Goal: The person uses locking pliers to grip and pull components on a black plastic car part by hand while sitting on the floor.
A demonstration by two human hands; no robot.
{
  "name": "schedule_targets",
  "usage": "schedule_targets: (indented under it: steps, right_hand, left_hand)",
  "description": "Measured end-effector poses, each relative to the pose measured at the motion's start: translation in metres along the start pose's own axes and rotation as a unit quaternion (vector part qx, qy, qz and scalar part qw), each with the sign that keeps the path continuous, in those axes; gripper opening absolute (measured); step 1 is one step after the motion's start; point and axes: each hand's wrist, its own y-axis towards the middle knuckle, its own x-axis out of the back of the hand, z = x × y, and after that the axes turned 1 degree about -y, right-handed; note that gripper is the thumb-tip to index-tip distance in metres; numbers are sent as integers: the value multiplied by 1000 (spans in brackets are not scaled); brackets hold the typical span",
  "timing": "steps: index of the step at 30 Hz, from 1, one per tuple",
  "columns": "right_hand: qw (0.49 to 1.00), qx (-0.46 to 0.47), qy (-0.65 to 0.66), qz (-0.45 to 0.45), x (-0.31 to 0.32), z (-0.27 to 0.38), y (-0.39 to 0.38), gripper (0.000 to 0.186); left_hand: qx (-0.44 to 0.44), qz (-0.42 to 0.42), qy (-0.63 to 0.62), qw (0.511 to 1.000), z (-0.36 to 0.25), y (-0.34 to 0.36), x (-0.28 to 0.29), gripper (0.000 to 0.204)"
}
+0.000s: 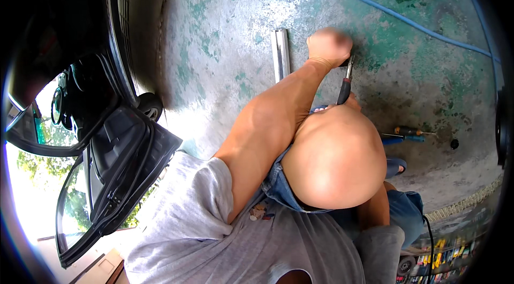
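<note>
My left hand (pixel 326 46) reaches out low over the floor, its fingers curled and partly blurred. Something dark shows just under it, but I cannot make out what it grips. Mostly hidden behind my bare knee (pixel 337 158), my right hand (pixel 352 102) is closed at the lower end of a hand tool (pixel 345 90) with a black-and-red handle. The tool's metal shaft points up toward the left hand; its far tip meets the dark thing there. Left of my hands lies a silvery metal rail (pixel 280 54), its lower end hidden by my left forearm.
Screwdrivers with an orange-and-black handle (pixel 405 130) and a blue handle (pixel 411 138) lie right of my knee, near a small black round piece (pixel 454 144). A blue hose (pixel 385 13) crosses the floor. At left stands a car with its door (pixel 115 177) open.
</note>
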Motion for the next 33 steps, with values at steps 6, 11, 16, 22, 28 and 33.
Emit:
schedule_targets:
  steps: [6,11,16,22,28,33]
  right_hand:
    - [1000,2,6,2,0,3,-5,52]
    - [1000,3,14,3,2,1,-4,53]
    - [1000,9,12,5,-4,7,-4,53]
    - [1000,13,23,11,-10,6,-9,54]
    - [998,17,61,16,-1,-21,-1,55]
    - [994,36,88,49,1,-4,0,55]
  left_hand:
    - [28,-67,-25,997,2,-1,-9,24]
    - [15,-82,-29,996,-1,2,-12,22]
    - [12,-89,-26,996,7,-4,-12,22]
    - [30,-72,-12,997,4,1,-1,23]
    - [15,-76,-34,996,-7,0,-21,23]
    - [23,-131,-42,990,6,-5,-15,24]
